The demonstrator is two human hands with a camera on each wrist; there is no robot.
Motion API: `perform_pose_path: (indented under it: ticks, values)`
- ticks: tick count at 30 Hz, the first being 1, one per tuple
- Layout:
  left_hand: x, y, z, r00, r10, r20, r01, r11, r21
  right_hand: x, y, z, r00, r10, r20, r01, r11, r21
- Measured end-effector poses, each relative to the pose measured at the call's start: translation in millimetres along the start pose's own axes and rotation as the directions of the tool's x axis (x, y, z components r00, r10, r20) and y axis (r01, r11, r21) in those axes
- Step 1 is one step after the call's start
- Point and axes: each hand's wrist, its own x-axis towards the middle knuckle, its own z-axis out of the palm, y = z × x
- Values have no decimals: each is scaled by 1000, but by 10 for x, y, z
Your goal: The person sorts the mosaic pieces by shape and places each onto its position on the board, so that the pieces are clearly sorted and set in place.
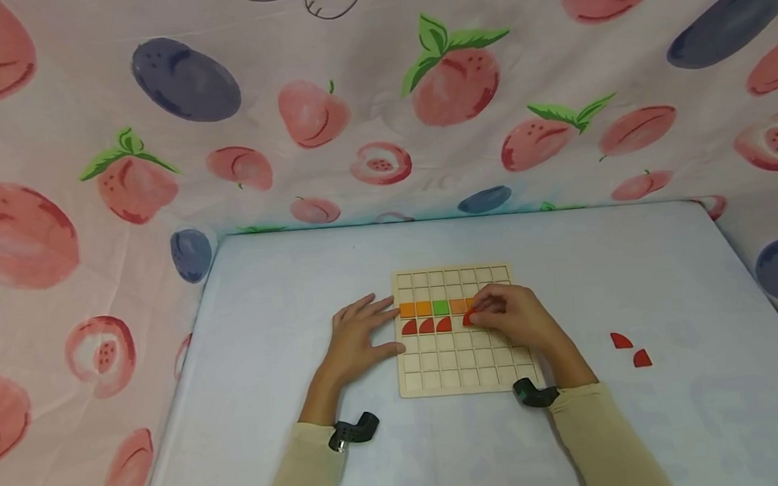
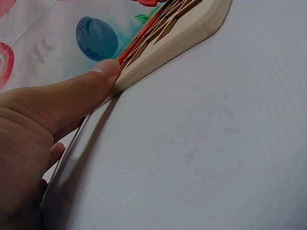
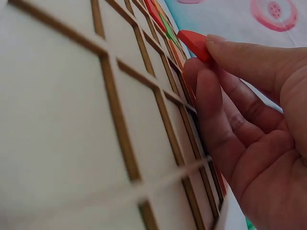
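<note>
A wooden grid board [image 1: 470, 379] lies on the white table. One row holds orange squares [image 1: 416, 309], a green square [image 1: 440, 307] and a lighter orange square [image 1: 459, 306]; under them sit three red quarter-circle pieces [image 1: 426, 326]. Between thumb and fingertips, my right hand [image 1: 517, 317] pinches another red quarter-circle piece [image 3: 193, 43] over that lower row, to the right of the three. Spread along the board's left edge, my left hand [image 1: 356, 338] touches it with straight fingers; in the left wrist view the thumb [image 2: 81, 93] rests against the rim. The right hand covers some cells.
Two loose red quarter-circle pieces, one upper [image 1: 621, 341] and one lower [image 1: 641, 358], lie on the table [image 1: 294, 274] to the right of the board. A fruit-print cloth [image 1: 360, 68] hangs behind the table and at its sides. Both wrists wear black devices.
</note>
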Motion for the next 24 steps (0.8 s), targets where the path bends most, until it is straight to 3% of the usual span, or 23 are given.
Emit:
perform_pose_path:
  ticks: [10, 24]
  values:
    - [-2, 14, -4, 1000, 0, -9, 0, 1000, -1, 57, -32, 124, 1000, 24, -12, -24, 1000, 19]
    - [-5, 24, -12, 1000, 0, -10, 0, 1000, -2, 99, -20, 121, 997, 80, 19, -80, 997, 7]
